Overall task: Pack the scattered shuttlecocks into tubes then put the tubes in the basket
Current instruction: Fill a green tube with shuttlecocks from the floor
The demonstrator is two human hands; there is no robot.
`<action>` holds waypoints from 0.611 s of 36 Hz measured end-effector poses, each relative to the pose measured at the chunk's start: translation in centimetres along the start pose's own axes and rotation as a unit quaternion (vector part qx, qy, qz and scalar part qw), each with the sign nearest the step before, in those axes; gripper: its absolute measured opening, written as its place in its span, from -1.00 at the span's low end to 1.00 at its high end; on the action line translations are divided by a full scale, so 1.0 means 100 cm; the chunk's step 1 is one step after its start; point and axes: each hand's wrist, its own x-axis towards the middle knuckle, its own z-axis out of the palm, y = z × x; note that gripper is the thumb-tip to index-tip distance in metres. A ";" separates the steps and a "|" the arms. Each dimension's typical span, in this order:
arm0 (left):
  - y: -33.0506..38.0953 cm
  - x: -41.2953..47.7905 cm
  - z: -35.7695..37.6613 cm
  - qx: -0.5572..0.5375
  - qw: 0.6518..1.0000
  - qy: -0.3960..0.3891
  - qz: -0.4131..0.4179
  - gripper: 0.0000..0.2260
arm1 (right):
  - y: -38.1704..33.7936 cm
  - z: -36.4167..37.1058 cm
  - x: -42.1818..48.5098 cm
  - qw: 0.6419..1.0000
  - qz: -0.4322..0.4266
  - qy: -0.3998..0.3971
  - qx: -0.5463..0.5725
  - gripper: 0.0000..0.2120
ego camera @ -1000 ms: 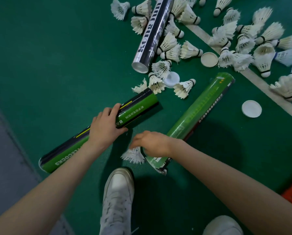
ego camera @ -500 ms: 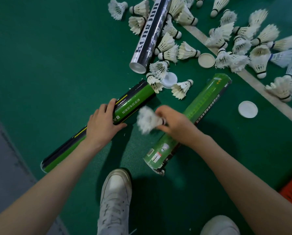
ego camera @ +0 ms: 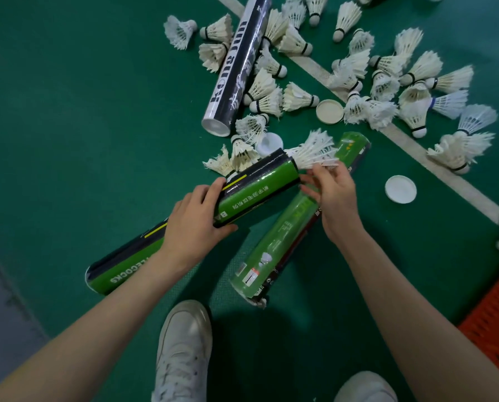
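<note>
One head-worn wide-angle view looks steeply down, close above the floor (ego camera: 68, 111); edges seemingly warped.

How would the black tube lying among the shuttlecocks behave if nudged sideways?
The black tube is round and lies on its side, so it would probably roll, though shuttlecocks lie close along both sides and might stop it. Its near end seems open, so it is probably light.

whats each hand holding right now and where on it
The left hand grips the green-and-black tube around its middle. The right hand pinches a shuttlecock by its feather skirt, narrow end at the tube's open mouth.
</note>
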 end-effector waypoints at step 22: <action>-0.009 -0.002 0.004 -0.014 1.000 -0.014 -0.020 -0.22 | -0.001 0.021 0.003 0.974 -0.037 -0.173 -0.139 -0.42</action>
